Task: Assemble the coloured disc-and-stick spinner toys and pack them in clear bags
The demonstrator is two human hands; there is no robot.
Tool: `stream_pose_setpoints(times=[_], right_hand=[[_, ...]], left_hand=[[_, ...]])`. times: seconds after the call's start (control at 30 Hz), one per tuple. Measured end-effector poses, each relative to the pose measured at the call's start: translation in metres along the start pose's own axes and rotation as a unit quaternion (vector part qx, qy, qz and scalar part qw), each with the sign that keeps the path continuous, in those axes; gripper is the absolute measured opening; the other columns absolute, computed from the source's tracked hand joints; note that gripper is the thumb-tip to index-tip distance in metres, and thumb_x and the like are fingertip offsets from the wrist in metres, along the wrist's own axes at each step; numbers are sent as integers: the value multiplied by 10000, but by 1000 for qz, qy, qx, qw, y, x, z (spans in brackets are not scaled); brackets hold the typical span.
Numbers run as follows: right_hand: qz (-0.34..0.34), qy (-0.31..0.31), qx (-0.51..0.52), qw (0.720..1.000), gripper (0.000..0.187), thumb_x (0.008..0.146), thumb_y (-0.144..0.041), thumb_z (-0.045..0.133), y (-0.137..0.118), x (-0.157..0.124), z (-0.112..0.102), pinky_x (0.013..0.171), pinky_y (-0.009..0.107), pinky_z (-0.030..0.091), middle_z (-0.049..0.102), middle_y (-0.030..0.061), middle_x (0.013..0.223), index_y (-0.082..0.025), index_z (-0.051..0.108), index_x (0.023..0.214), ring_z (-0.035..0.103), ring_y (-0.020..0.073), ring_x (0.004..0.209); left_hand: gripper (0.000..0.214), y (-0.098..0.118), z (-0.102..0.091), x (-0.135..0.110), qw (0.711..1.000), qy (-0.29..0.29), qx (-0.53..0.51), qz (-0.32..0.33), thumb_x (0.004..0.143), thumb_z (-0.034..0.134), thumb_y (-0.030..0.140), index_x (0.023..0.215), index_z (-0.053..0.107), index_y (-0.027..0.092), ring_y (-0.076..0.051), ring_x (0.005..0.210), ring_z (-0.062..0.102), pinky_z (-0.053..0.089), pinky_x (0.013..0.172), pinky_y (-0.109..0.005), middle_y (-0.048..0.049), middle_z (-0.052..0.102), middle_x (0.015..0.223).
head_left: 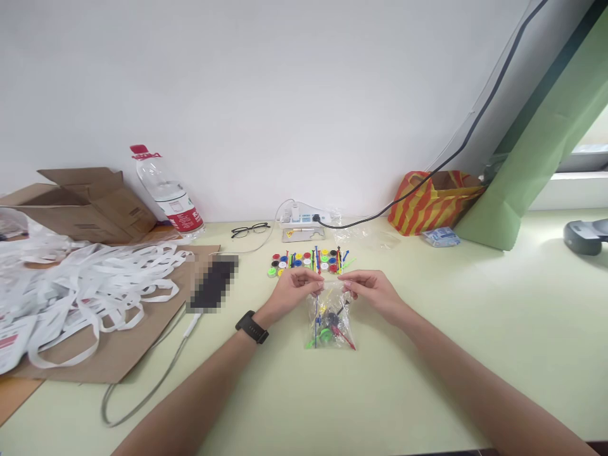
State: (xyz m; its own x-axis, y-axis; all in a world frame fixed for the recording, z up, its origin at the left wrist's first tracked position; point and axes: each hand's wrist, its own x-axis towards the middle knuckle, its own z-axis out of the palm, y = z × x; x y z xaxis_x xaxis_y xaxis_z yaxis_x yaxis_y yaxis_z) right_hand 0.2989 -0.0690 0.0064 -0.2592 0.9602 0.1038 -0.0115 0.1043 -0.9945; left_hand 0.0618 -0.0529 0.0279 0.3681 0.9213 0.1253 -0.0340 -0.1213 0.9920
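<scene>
Head view: left hand (pixel 295 288) pinched, thumb to fingers, on the top left of a clear plastic bag (pixel 331 324). Right hand (pixel 375 291) same pinch at the bag's top right. Bag is mid-width on the tabletop (pixel 427 386), between far and near edges; colored sticks and a green disc show through. Just past the hands, toward the far edge: rows of colored discs (pixel 298 260) with plastic sticks (pixel 317 258) between them. Along the far edge: eyeglasses (pixel 250 229), power strip (pixel 306 218), red-and-yellow striped bag (pixel 427 209) right of those. Water bottle (pixel 175 201) and cardboard box (pixel 90 209) toward the far left corner; white straps (pixel 109 285) heaped along the left side.
</scene>
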Motion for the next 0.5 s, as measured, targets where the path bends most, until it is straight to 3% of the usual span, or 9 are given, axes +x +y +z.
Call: stream_pose_setpoints(times=[0.27,0.43,0.5], right_hand=[[-13,21,-1,1000,286,835,-377,732,-4,-3,3,684,322,496,752,79,847,-194,828,1032,566,148,672],[-37,13,0,999,235,846,-352,702,-6,-4,2,692,318,493,739,79,859,-198,835,964,581,160,718],[-42,6,21,999,283,841,-350,719,-7,-4,2,685,311,492,724,63,843,-209,809,1069,588,163,728]], left_hand=[[116,-6,-3,0,999,31,-15,-18,776,799,236,831,803,134,-169,720,707,563,703,-269,-78,763,767],[163,-6,-5,-1,1000,11,-3,-6,787,814,287,833,811,130,-163,723,678,552,700,-267,-88,761,778],[198,-5,-4,-2,1000,-3,7,6,793,821,321,837,809,128,-158,720,664,546,695,-267,-89,756,782]])
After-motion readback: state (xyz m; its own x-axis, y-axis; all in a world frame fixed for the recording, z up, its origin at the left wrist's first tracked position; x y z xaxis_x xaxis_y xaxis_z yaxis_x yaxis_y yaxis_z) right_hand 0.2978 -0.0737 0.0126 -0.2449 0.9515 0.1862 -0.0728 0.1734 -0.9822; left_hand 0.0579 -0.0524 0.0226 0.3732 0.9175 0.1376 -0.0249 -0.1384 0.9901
